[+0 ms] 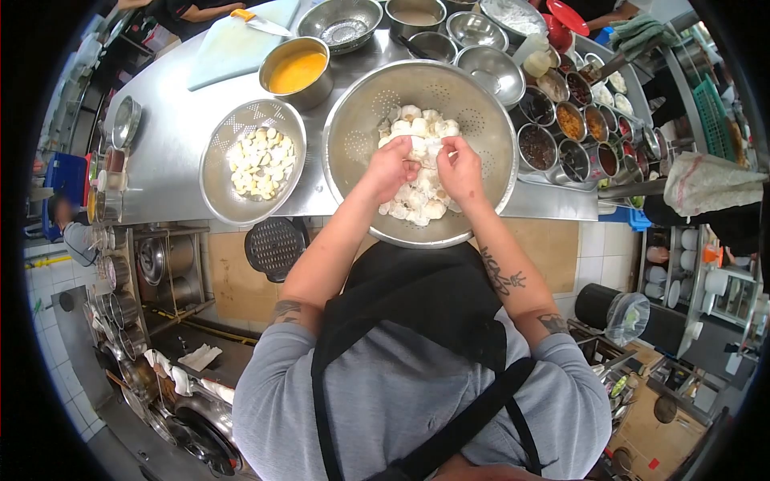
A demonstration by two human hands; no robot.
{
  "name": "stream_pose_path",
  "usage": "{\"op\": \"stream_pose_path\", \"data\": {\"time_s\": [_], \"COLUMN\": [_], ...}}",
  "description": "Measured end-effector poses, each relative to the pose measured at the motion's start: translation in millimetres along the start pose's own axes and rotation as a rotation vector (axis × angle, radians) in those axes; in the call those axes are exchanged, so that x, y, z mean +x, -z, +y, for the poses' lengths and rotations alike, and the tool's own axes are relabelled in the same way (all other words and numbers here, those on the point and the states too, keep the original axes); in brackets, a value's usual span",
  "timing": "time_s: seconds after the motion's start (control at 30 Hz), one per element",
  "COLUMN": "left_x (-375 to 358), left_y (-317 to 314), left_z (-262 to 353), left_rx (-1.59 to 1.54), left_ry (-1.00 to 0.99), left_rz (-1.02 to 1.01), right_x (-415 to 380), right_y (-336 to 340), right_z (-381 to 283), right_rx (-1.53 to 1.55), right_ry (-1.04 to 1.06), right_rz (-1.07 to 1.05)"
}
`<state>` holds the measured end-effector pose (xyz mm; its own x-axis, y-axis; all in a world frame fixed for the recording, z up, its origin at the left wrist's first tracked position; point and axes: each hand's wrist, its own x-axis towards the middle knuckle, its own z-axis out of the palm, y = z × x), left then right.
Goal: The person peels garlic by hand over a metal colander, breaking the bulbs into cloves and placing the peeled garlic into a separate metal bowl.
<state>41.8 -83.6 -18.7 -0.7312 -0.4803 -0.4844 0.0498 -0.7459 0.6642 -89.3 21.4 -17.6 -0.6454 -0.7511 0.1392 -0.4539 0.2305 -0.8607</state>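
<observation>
A large steel colander (343, 156) at the table's front edge holds a heap of whole garlic bulbs (417, 206) in papery skins. Over that heap, my left hand (391, 170) and my right hand (460, 170) are close together, fingertips pinched. Both seem to grip a white garlic bulb (423, 147) between them, though the fingers partly cover it. To the left stands a smaller colander (215, 180) with pale peeled garlic cloves (261, 162) in its bottom.
Behind the colanders are a pot of orange liquid (298, 74), a cutting board (233, 50) with an orange-handled knife (261, 22), and several steel bowls (491, 74). Containers of ingredients (571, 122) crowd the right side. Other people are partly visible at the far edge.
</observation>
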Motion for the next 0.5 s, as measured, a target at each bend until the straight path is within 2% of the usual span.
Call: {"op": "stream_pose_path", "data": {"time_s": [0.07, 0.17, 0.23, 0.27, 0.3, 0.33, 0.37, 0.4, 0.43, 0.47, 0.5], "left_x": [5, 15, 46, 30, 13, 21, 31, 16, 23, 25, 23], "left_y": [4, 7, 47, 23, -3, 5, 15, -2, 3, 3, -3], "left_z": [-5, -13, -51, -33, -14, -29, -42, -27, -34, -33, -30], "left_rx": [0.024, 0.339, 0.668, 1.069, 1.499, 1.432, 1.360, 1.329, 1.449, 1.498, 1.562], "left_ry": [0.002, 0.002, -0.652, -0.444, -0.205, -0.350, -0.495, -0.387, -0.495, -0.510, -0.455], "left_rz": [-0.025, 0.050, -0.205, -0.067, -0.016, -0.045, -0.088, -0.101, -0.090, -0.121, -0.127], "right_x": [-2, -1, -7, -12, -22, -35, -41, -48, -63, -75, -82], "right_y": [2, 4, 1, 4, 3, -11, 1, 1, -12, -15, -10], "right_z": [-7, -26, -55, -83, -106, -115, -154, -178, -193, -212, -231], "right_rx": [0.059, -0.084, 0.021, 0.023, 0.020, 0.155, 0.320, 0.444, 0.609, 0.750, 0.840], "right_ry": [0.051, 0.455, 0.516, 0.594, 0.668, 0.731, 0.790, 0.783, 0.856, 0.951, 0.981], "right_rz": [0.021, 0.046, -0.261, -0.390, -0.517, -0.578, -0.740, -0.935, -0.972, -0.909, -0.954]}}
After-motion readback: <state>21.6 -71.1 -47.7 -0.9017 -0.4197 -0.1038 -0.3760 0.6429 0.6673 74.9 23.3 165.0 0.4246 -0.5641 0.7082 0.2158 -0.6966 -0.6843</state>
